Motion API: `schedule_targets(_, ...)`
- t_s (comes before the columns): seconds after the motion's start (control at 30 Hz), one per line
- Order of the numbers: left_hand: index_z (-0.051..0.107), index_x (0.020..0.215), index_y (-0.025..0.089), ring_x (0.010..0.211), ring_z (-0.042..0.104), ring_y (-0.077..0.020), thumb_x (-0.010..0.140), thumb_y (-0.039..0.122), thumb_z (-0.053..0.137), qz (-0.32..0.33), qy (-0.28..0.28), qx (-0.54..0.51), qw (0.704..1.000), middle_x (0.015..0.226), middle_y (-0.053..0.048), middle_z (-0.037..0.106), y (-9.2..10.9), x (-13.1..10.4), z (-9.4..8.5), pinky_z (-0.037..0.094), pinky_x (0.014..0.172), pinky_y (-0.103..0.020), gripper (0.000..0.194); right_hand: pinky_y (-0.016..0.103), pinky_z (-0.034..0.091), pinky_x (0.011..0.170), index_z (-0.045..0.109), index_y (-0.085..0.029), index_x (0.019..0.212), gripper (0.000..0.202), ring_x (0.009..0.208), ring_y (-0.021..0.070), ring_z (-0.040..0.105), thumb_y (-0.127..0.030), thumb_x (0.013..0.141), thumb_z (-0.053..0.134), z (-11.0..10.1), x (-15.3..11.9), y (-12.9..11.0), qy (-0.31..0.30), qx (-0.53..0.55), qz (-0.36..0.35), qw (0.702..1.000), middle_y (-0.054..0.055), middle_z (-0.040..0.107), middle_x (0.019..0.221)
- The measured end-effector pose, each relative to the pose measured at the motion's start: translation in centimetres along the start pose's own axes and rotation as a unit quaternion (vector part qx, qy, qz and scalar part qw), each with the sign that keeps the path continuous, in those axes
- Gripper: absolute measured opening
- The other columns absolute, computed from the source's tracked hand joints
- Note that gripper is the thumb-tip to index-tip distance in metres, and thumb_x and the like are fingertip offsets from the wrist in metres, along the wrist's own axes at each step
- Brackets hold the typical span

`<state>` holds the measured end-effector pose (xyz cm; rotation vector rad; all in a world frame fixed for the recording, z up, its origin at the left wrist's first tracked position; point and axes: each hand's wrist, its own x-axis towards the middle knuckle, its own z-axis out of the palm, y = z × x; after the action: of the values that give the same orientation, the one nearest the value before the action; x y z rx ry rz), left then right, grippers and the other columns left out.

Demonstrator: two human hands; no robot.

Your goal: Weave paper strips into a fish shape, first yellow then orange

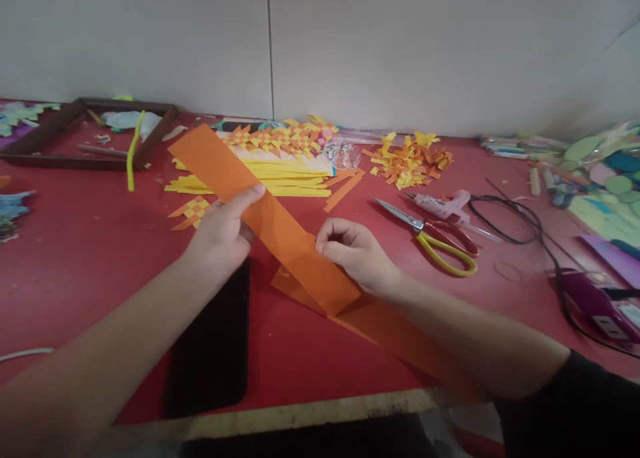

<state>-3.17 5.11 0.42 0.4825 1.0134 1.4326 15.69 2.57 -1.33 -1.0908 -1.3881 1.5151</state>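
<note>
A long orange paper strip [280, 231] slants across the middle, raised over the table. My left hand [227, 228] grips its upper left part, thumb on top. At the strip's right edge is my right hand [353, 251], its thumb and forefinger pinched together at the paper's edge. More orange paper [400, 331] lies beneath, stretching toward the lower right under my right forearm. A black phone [215, 345] lies below my left hand. Behind the strip are yellow strips [290, 178] and a woven orange and yellow band [280, 140].
Scissors [423, 229] with red and yellow handles and a pink glue gun [445, 206] lie right of my right hand, beside a black cable [540, 235]. Cut scraps [410, 159] are piled behind. A brown frame [65, 159] stands back left; a purple device [600, 305] sits far right.
</note>
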Motion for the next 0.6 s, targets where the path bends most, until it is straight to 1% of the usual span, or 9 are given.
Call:
schedule_targets(0.03,0.066,0.074,0.021,0.073,0.065,-0.0135,0.067,0.013,0.078,0.006,0.017,-0.01,1.0,0.079,0.002,0.07,0.5,0.5,-0.3,0.056,0.065,-0.025,0.016,0.024,0.026,0.05,0.054,-0.019,0.064,0.009,0.052,0.0078,0.036,-0.02,0.069,0.061,-0.1,0.0,0.0,-0.001,-0.006,-0.003,1.0,-0.005,0.048,0.059)
schedule_targets(0.1,0.065,0.074,0.021,0.074,0.065,-0.0127,0.07,0.012,0.076,0.012,0.029,-0.012,0.999,0.078,0.003,0.069,1.3,1.4,-0.8,0.056,0.063,-0.024,0.015,0.024,0.027,0.051,0.054,-0.019,0.063,0.008,0.053,0.008,0.035,-0.019,0.068,0.061,-0.2,0.1,0.0,-0.002,-0.016,-0.011,1.0,-0.005,0.048,0.059)
schedule_targets(0.23,0.064,0.076,0.022,0.079,0.065,-0.0103,0.076,0.011,0.072,0.035,0.061,-0.022,0.997,0.078,0.006,0.07,2.3,2.0,-1.2,0.056,0.069,-0.02,0.014,0.024,0.027,0.051,0.055,-0.019,0.062,0.007,0.053,0.0082,0.036,-0.017,0.067,0.06,-1.0,0.2,0.1,0.012,-0.007,-0.019,1.0,-0.005,0.048,0.058)
schedule_targets(0.3,0.064,0.078,0.021,0.079,0.066,-0.0098,0.078,0.01,0.071,0.048,0.095,-0.041,0.993,0.078,0.006,0.07,2.5,1.8,-1.0,0.057,0.072,-0.02,0.014,0.023,0.026,0.049,0.055,-0.018,0.063,0.008,0.05,0.0076,0.036,-0.017,0.067,0.061,-1.5,0.2,0.3,-0.01,0.017,-0.018,1.0,-0.005,0.047,0.056)
schedule_targets(0.37,0.064,0.081,0.019,0.074,0.067,-0.01,0.084,0.01,0.065,0.051,0.119,-0.066,0.989,0.075,0.004,0.071,2.4,1.4,-0.6,0.058,0.072,-0.021,0.009,0.022,0.028,0.048,0.057,-0.018,0.063,0.009,0.05,0.0076,0.039,-0.017,0.067,0.064,-1.9,0.3,0.5,-0.047,0.056,-0.026,0.997,-0.005,0.049,0.056)
schedule_targets(0.43,0.064,0.084,0.015,0.067,0.067,-0.0105,0.091,0.012,0.057,0.031,0.107,-0.079,0.991,0.072,0.002,0.071,2.3,0.9,-0.2,0.058,0.069,-0.022,0.01,0.022,0.03,0.047,0.057,-0.017,0.064,0.011,0.05,0.0081,0.042,-0.019,0.068,0.068,-2.2,0.3,0.5,-0.078,0.103,-0.046,0.991,-0.004,0.051,0.058)
schedule_targets(0.5,0.063,0.088,0.014,0.062,0.068,-0.0109,0.095,0.014,0.052,0.003,0.09,-0.087,0.992,0.069,0.001,0.072,2.5,0.7,0.0,0.058,0.064,-0.021,0.014,0.022,0.03,0.047,0.057,-0.017,0.063,0.013,0.05,0.0083,0.042,-0.02,0.068,0.069,-2.4,0.3,0.4,-0.108,0.156,-0.071,0.979,-0.003,0.049,0.058)
schedule_targets(0.6,0.063,0.091,0.015,0.06,0.07,-0.0099,0.099,0.021,0.044,-0.029,0.087,-0.12,0.989,0.066,0.001,0.072,2.9,0.9,-0.2,0.057,0.06,-0.016,0.022,0.024,0.031,0.048,0.055,-0.017,0.058,0.012,0.049,0.0102,0.043,-0.02,0.063,0.066,-2.5,0.3,0.0,-0.147,0.23,-0.086,0.958,-0.003,0.044,0.054)
